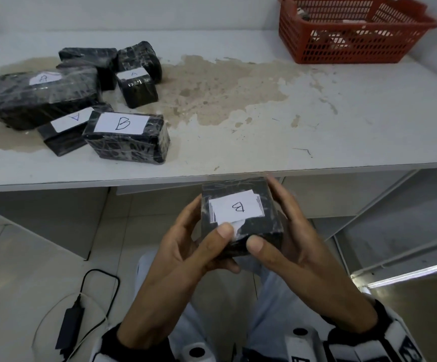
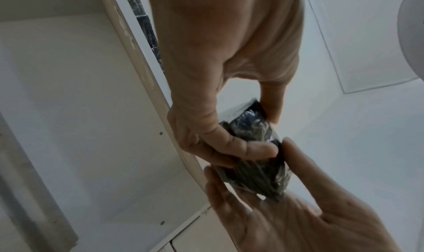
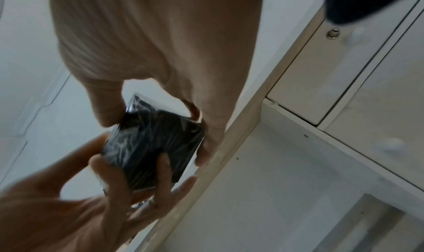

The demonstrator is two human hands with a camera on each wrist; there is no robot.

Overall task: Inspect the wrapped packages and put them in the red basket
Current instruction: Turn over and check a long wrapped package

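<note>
A small black wrapped package (image 1: 240, 218), its white label marked with a handwritten "B", is held in both hands at lower centre of the head view, in front of and below the table edge. The left hand (image 1: 186, 254) grips its left side, thumb on the near top edge beside the label and fingers curled beneath; the right hand (image 1: 287, 246) clasps the right side, thumb on the near corner and fingers along the far side. From the left wrist camera the package (image 2: 252, 158) sits between the left hand (image 2: 213, 111) above and the right hand (image 2: 286, 210) below. From the right wrist camera the package (image 3: 151, 147) is pinched by the right hand (image 3: 160, 65) while the left hand's (image 3: 80, 201) fingers support it from lower left.

On the stained white table (image 1: 316, 121), six more black wrapped packages cluster at upper left of the head view: a large one labelled "B" (image 1: 39, 97), a front one labelled "B" (image 1: 127, 137), a flat one labelled "A" (image 1: 66, 131) between them, a small one (image 1: 137, 88) with a label, and two behind (image 1: 86, 57) (image 1: 140, 60). The red basket (image 1: 353, 30) stands at upper right, well apart from the pile, with some items inside that are hard to make out. A black power adapter (image 1: 69, 327) with its cable lies on the floor at lower left.
</note>
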